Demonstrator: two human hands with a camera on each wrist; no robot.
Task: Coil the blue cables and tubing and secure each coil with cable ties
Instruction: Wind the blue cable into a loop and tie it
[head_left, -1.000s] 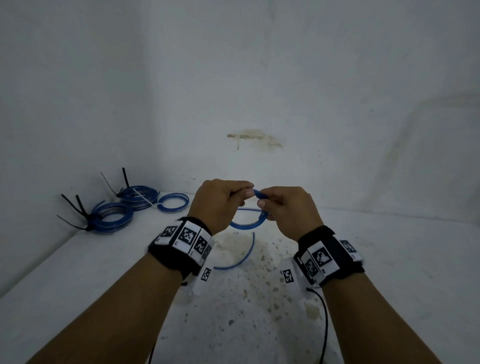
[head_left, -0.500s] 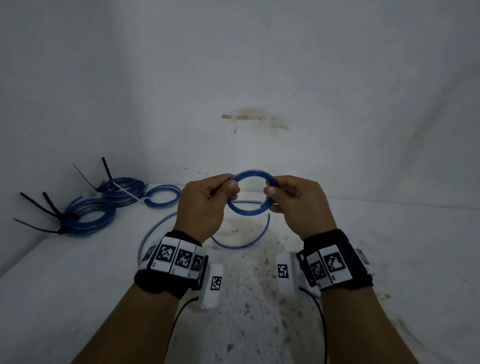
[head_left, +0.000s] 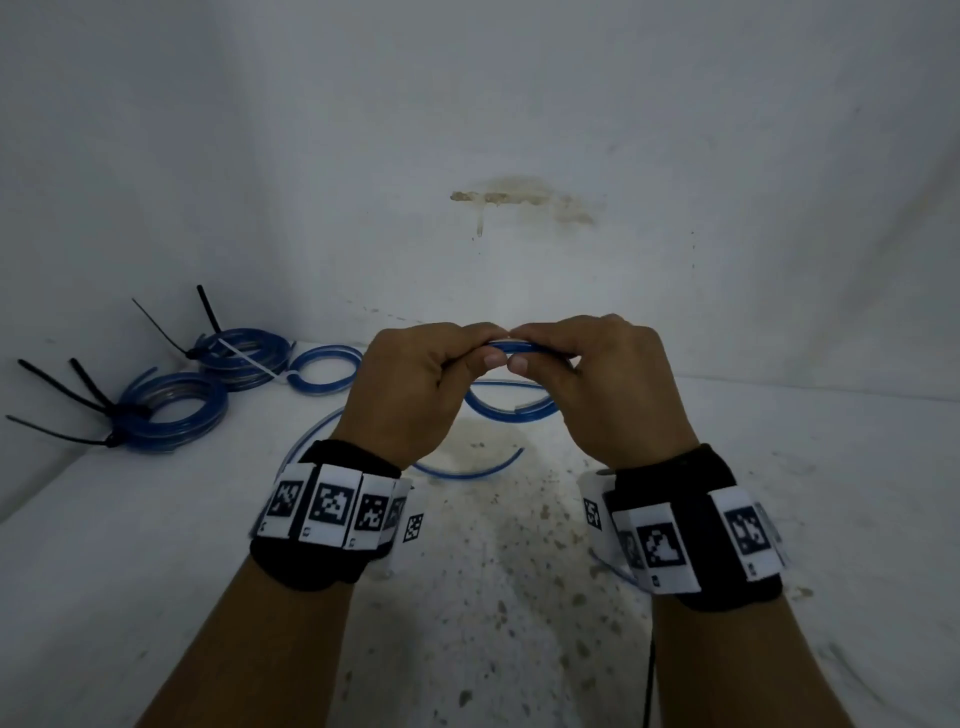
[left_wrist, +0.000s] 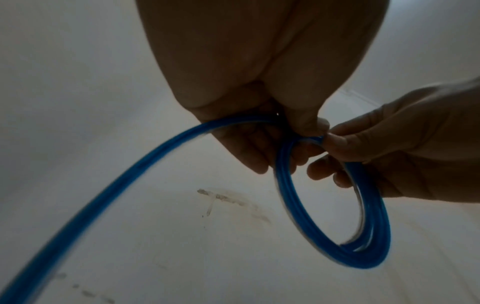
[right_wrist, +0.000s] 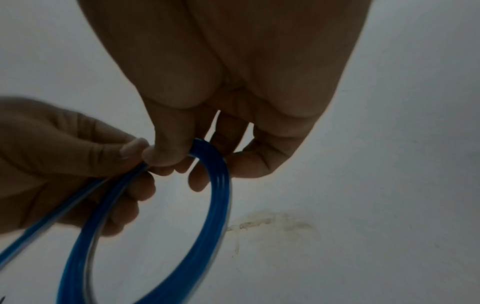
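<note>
You wore a black fabric band on each wrist. The left wristband (head_left: 332, 519) carried a row of white tiles printed with black square-code markers, with a small white coded tag at its 3 o'clock side. The right wristband (head_left: 691, 530) carried matching tiles. A thin black cable (head_left: 649, 686) ran from it toward 6 o'clock. Your forearms were bare.

White bench (head_left: 156, 597), pretty stained and speckled down the middle. Sitting on it at the far left: two blue coils (head_left: 171, 415) (head_left: 244, 356) cinched with black cable ties (head_left: 67, 395), a small loose blue ring (head_left: 324, 369) just beside them, plus loose blue tubing (head_left: 467, 470) snaking across the center.
</note>
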